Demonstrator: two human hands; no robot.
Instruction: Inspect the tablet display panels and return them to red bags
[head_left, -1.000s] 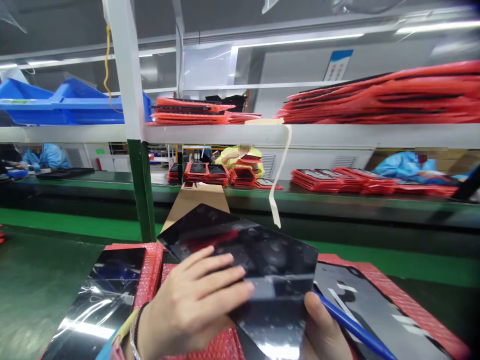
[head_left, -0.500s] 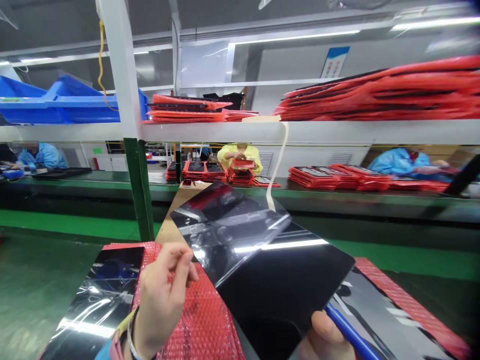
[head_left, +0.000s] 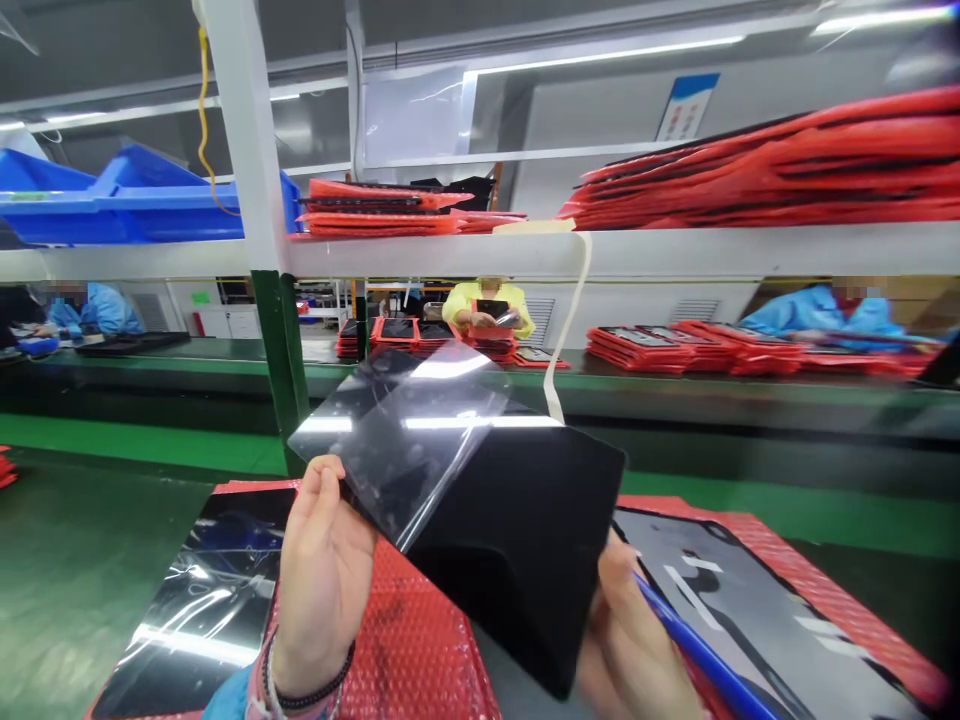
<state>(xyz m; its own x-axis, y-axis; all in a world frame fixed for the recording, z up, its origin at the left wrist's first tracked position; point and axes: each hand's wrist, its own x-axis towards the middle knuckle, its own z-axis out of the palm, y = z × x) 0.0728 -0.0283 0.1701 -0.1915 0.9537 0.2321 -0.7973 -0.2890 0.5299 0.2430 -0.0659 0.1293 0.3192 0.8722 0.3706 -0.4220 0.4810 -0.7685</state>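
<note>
A glossy black screen panel (head_left: 517, 530) is held up tilted in front of me. My right hand (head_left: 637, 640) grips its right edge, and a blue pen-like stick (head_left: 697, 650) lies against that hand. Clear film (head_left: 420, 440) covers the panel's far left part, with its edge running diagonally across the black surface. My left hand (head_left: 322, 580) has its fingertips pinched at the left edge of the film; whether they also grip the panel is unclear. Beneath is red bubble wrap (head_left: 420, 620). Another glossy black panel (head_left: 202, 600) lies at the left.
A grey-backed panel (head_left: 720, 590) with white tape strips lies on red wrap at right. Overhead, a shelf (head_left: 420, 258) carries blue bins (head_left: 150, 205) and red-wrapped stacks (head_left: 787, 170). A tape strip (head_left: 562, 340) hangs down. Co-workers (head_left: 491, 305) sit beyond a green post (head_left: 279, 370).
The panel has shifted left and turned in my right hand. My left hand has gone from beside the film to pinching its left edge.
</note>
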